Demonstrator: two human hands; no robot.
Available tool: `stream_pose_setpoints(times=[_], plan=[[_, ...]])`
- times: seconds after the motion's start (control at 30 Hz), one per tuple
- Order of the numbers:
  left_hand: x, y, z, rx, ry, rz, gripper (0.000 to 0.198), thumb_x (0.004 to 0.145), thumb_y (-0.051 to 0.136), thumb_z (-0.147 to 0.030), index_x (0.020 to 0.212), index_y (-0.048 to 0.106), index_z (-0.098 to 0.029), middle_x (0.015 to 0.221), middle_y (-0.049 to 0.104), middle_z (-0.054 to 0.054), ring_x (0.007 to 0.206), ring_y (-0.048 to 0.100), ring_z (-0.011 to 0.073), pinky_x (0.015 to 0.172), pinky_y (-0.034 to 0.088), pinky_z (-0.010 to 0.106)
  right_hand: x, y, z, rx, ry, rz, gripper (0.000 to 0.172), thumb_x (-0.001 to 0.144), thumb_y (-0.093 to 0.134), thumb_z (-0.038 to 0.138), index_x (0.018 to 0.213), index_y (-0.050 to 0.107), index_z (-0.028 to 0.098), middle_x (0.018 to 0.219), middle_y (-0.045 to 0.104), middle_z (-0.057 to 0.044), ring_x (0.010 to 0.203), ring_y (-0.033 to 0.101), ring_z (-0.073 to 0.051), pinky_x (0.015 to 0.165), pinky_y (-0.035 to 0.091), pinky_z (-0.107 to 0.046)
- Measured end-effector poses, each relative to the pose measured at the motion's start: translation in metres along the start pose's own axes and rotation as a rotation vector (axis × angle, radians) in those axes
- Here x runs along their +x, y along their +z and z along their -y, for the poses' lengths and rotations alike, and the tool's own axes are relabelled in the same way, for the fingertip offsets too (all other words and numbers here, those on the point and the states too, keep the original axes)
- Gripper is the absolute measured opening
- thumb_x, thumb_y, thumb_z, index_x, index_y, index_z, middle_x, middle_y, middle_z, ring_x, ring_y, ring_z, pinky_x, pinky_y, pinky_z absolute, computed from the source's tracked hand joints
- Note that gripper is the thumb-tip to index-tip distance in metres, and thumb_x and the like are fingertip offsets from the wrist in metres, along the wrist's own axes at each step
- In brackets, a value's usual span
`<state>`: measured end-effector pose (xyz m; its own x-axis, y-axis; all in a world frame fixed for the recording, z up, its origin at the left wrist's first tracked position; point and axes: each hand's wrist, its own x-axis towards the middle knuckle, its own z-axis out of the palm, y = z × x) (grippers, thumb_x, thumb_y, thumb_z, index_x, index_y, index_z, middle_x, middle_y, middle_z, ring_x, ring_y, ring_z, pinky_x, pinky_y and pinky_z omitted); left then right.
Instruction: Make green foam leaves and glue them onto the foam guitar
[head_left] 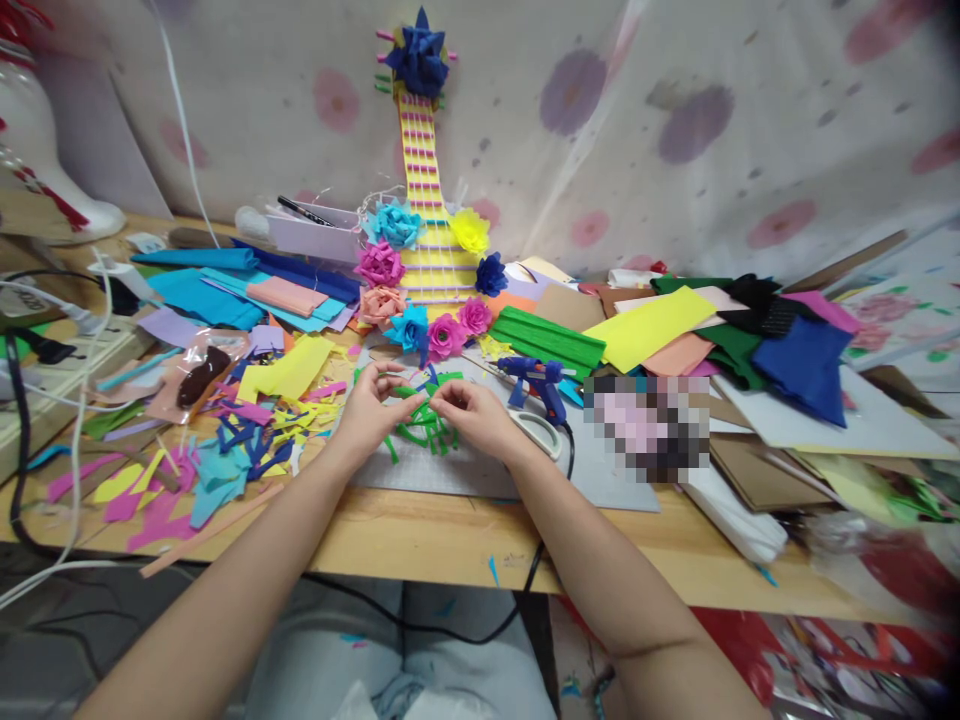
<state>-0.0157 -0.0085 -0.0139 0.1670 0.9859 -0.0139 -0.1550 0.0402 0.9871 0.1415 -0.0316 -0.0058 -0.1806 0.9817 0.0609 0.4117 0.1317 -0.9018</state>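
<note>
My left hand [371, 408] and my right hand [474, 412] meet over a grey cutting mat [450, 470] near the table's front edge. Both pinch a green foam strip [418, 400] that runs between their fingertips. More green foam strips [435, 432] lie loose on the mat just below the hands. A blue glue gun [534, 378] rests to the right of my right hand, and white-handled scissors [536, 432] lie right beside that wrist.
A yellow foam guitar [427, 200] with foam flowers leans on the back wall. Coloured foam scraps [225, 450] litter the left of the wooden table [420, 540]. Stacked foam sheets [675, 330] and cardboard [757, 475] fill the right. Cables hang at the left and front edges.
</note>
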Motion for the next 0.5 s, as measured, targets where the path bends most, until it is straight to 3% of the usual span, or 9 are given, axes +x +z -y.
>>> stream_pose_setpoints(times=[0.5], plan=[[-0.001, -0.0031, -0.0064, -0.036, -0.043, -0.003, 0.053, 0.046, 0.077, -0.026, 0.089, 0.046, -0.017, 0.069, 0.055, -0.004, 0.059, 0.055, 0.0107, 0.047, 0.047, 0.022, 0.0002, -0.0046, -0.0024, -0.019, 0.017, 0.017, 0.02, 0.075, 0.052, 0.034, 0.07, 0.056, 0.015, 0.06, 0.051, 0.003, 0.055, 0.042, -0.007, 0.053, 0.033, -0.02]])
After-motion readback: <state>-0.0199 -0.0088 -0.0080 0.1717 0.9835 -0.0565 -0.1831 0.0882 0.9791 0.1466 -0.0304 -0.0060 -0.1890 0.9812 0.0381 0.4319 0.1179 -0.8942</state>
